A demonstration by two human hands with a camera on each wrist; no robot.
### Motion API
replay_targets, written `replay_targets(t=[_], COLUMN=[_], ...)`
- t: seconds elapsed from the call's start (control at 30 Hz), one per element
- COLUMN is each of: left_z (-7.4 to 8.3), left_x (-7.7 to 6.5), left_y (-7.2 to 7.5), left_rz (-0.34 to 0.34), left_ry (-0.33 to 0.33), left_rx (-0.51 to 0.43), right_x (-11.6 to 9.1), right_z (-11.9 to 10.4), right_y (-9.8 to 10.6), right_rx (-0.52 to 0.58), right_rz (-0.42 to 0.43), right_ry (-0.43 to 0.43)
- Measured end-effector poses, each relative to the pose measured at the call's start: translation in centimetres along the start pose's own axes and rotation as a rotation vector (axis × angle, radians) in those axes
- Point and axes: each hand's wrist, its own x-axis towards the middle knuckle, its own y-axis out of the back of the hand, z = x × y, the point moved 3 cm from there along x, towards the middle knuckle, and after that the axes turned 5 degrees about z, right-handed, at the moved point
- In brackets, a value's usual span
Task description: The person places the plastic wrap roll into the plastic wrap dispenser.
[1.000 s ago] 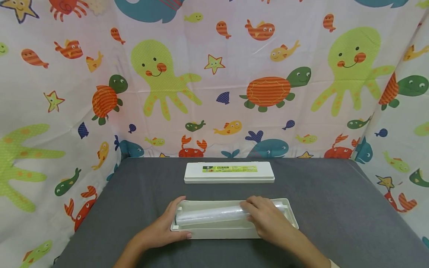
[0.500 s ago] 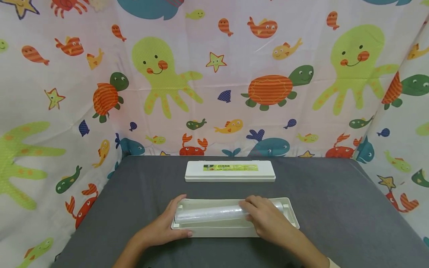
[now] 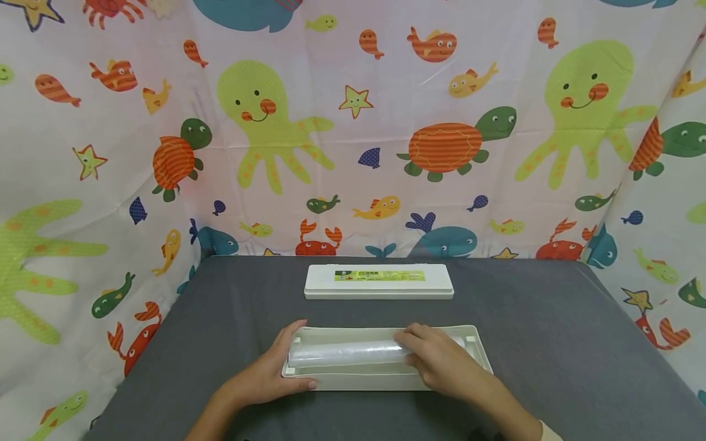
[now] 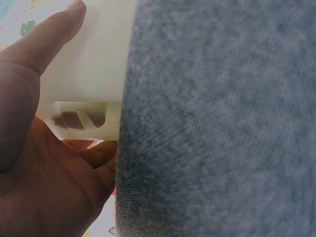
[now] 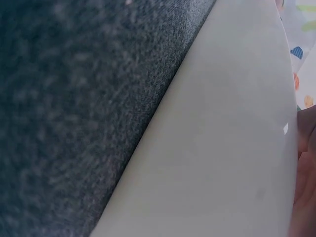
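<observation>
In the head view, a roll of clear plastic wrap lies lengthwise inside an open, long cream box near the front of the table. My left hand grips the box's left end, thumb along the front wall and fingers behind. The left wrist view shows this hand around the box end, which has a cutout. Reaching over the front wall, my right hand holds the roll near its right end, partly hiding it. Only the box wall and part of that hand appear in the right wrist view.
Behind the box lies a white lid with a green-yellow label. Both stand on a grey cloth-covered table. A curtain printed with sea animals hangs around the back and sides.
The roll's right part has sunk slightly, so it lies more level in the box. Both hands keep nearly the same places. The head view has shifted a little.
</observation>
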Motion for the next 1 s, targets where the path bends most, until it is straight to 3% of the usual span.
replay_targets(t=[0.4,1.0], left_z=[-0.5,-0.5], left_x=[0.1,0.2], left_y=[-0.1,-0.1], left_rz=[0.004,0.000], left_ry=[0.014,0.003], left_rx=[0.022,0.028], right_x=[0.0,-0.4], right_z=[1.0,2.0], right_y=[-0.1,0.3], right_rx=[0.137,0.227], right_rz=[-0.112,-0.174], right_ry=[-0.067,-0.119])
